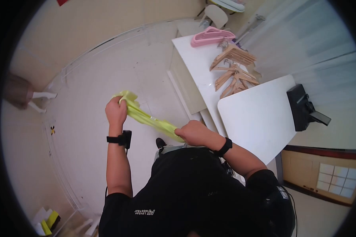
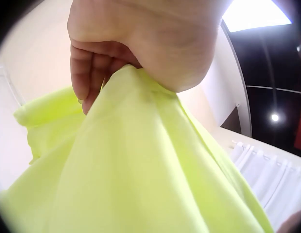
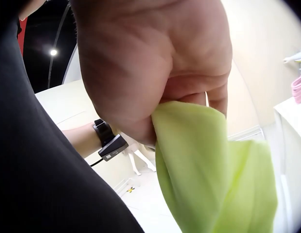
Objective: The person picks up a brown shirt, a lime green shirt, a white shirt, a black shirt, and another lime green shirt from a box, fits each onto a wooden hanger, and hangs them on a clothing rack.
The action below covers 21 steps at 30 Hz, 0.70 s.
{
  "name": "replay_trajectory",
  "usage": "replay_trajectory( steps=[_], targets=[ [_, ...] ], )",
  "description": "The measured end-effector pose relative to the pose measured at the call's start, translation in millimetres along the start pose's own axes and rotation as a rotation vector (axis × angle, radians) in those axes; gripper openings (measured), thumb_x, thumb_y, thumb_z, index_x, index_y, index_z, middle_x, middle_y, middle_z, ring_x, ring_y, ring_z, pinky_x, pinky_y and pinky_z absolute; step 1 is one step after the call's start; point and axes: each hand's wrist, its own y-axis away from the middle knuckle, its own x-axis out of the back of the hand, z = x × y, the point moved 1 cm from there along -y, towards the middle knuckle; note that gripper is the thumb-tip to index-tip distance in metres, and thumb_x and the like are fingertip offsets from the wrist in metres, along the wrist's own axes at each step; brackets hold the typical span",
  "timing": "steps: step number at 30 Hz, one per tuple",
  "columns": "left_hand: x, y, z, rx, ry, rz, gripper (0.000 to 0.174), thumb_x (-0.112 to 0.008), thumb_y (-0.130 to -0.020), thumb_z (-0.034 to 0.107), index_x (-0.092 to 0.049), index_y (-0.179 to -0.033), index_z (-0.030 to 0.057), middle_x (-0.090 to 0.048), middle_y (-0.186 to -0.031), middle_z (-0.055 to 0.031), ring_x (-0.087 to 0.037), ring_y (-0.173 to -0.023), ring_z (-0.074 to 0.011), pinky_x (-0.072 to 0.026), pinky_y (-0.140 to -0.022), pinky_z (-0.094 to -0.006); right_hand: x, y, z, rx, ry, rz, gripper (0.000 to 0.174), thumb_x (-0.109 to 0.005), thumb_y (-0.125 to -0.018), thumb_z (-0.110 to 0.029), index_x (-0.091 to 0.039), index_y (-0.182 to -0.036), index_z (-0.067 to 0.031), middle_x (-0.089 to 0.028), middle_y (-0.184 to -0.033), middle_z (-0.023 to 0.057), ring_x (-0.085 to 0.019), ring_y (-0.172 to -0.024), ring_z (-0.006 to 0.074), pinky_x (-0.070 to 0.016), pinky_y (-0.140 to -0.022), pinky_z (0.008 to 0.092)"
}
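Observation:
A yellow-green cloth [image 1: 146,117] is stretched between the two hands in front of the body. The left hand [image 1: 116,111] grips its far end, where a bunched part sticks out past the fingers. Near the waist the right hand [image 1: 194,133] pinches the other end. In the left wrist view the cloth [image 2: 136,160] hangs in folds from the curled left hand [image 2: 140,43]. The right wrist view has the cloth [image 3: 194,160] draping down from the right hand [image 3: 155,63], its fingertips partly hidden.
On the right, a white table [image 1: 190,65] holds pink hangers [image 1: 211,36] and wooden hangers [image 1: 235,75]. A white board or tabletop [image 1: 257,114] stands nearer, with a black device [image 1: 298,106] at its edge. Mannequin legs [image 1: 43,95] are at the left wall.

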Motion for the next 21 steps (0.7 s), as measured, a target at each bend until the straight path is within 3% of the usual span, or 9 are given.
replay_trajectory(
  steps=[4, 7, 9, 11, 13, 17, 18, 20, 21],
  targets=[
    [1, -2, -6, 0.163, 0.13, -0.047, 0.022, -0.054, -0.08, 0.014, -0.066, -0.092, -0.0008, -0.064, -0.07, -0.0126, -0.06, -0.06, -0.0171, -0.0475, -0.059, -0.0306, -5, -9, 13, -0.038, -0.109, 0.067, 0.012, -0.053, -0.078, -0.012, -0.055, -0.09, -0.0088, -0.059, -0.066, 0.0113, -0.059, -0.061, 0.034, -0.0451, -0.055, 0.0446],
    [-8, -5, -7, 0.099, 0.317, -0.013, 0.018, -0.055, -0.084, 0.01, -0.062, -0.095, -0.0019, -0.065, -0.077, -0.0079, -0.058, -0.062, -0.0139, -0.0471, -0.059, -0.0281, -11, -13, 31, -0.08, -0.291, 0.08, 0.01, -0.053, -0.08, -0.016, -0.055, -0.084, -0.0063, -0.059, -0.073, 0.0129, -0.058, -0.072, 0.0349, -0.0439, -0.061, 0.0445],
    [-18, -11, -3, 0.183, 0.579, 0.168, 0.016, -0.053, -0.089, 0.011, -0.059, -0.097, -0.002, -0.063, -0.086, -0.0055, -0.057, -0.069, -0.0128, -0.0473, -0.063, -0.0264, -26, -19, 58, -0.071, -0.311, 0.121, 0.011, -0.054, -0.08, -0.017, -0.055, -0.084, -0.0064, -0.059, -0.074, 0.013, -0.058, -0.073, 0.0353, -0.0441, -0.062, 0.0446],
    [-21, -16, 14, 0.235, 0.651, 0.17, 0.016, -0.053, -0.09, 0.012, -0.059, -0.096, -0.0017, -0.062, -0.086, -0.0051, -0.057, -0.073, -0.013, -0.0472, -0.066, -0.0261, -27, -13, 85, -0.05, -0.336, 0.155, 0.012, -0.055, -0.08, -0.018, -0.055, -0.084, -0.0065, -0.06, -0.074, 0.0131, -0.058, -0.074, 0.0356, -0.0443, -0.063, 0.0448],
    [-21, -18, 30, 0.32, 0.727, 0.189, 0.017, -0.052, -0.092, 0.014, -0.056, -0.1, -0.0006, -0.059, -0.091, -0.0056, -0.057, -0.082, -0.0133, -0.0469, -0.073, -0.0265, -14, 8, 127, -0.29, -0.422, 0.241, 0.015, -0.058, -0.078, -0.02, -0.056, -0.084, -0.0067, -0.061, -0.076, 0.0134, -0.058, -0.074, 0.036, -0.0448, -0.064, 0.0453],
    [-10, -20, 67, 0.362, 0.946, 0.273, 0.02, -0.047, -0.093, 0.013, -0.05, -0.108, 0.0003, -0.057, -0.102, -0.0082, -0.056, -0.087, -0.0155, -0.0478, -0.077, -0.029, -25, 62, 262, -0.678, -0.14, 0.621, 0.013, -0.059, -0.074, -0.017, -0.058, -0.078, -0.0047, -0.062, -0.072, 0.0146, -0.06, -0.07, 0.0356, -0.0466, -0.063, 0.046],
    [-10, -21, 70, 0.36, 0.93, 0.274, 0.02, -0.047, -0.093, 0.013, -0.05, -0.108, 0.0003, -0.057, -0.102, -0.0082, -0.056, -0.087, -0.0155, -0.0478, -0.077, -0.029, -20, 75, 287, -0.808, -0.037, 0.601, 0.014, -0.058, -0.075, -0.019, -0.06, -0.075, -0.0054, -0.063, -0.072, 0.0142, -0.061, -0.071, 0.034, -0.0452, -0.071, 0.0467],
    [-3, -22, 69, 0.303, 0.64, 0.307, 0.018, -0.047, -0.09, 0.01, -0.051, -0.105, 0.0003, -0.057, -0.101, -0.0087, -0.056, -0.089, -0.0159, -0.0479, -0.078, -0.0293, -22, 91, 333, -1.011, 0.053, 0.493, 0.02, -0.055, -0.077, -0.024, -0.066, -0.08, -0.0084, -0.065, -0.079, 0.0104, -0.06, -0.085, 0.0289, -0.0317, -0.091, 0.0523],
    [0, -24, 69, 0.293, 0.506, 0.348, 0.018, -0.048, -0.087, 0.006, -0.053, -0.103, -0.0003, -0.058, -0.098, -0.0082, -0.057, -0.088, -0.0156, -0.0478, -0.078, -0.0287, -22, 97, 349, -1.068, 0.037, 0.423, 0.022, -0.054, -0.077, -0.024, -0.068, -0.085, -0.0092, -0.066, -0.087, 0.0096, -0.059, -0.091, 0.0279, -0.0299, -0.093, 0.054]
  ],
)
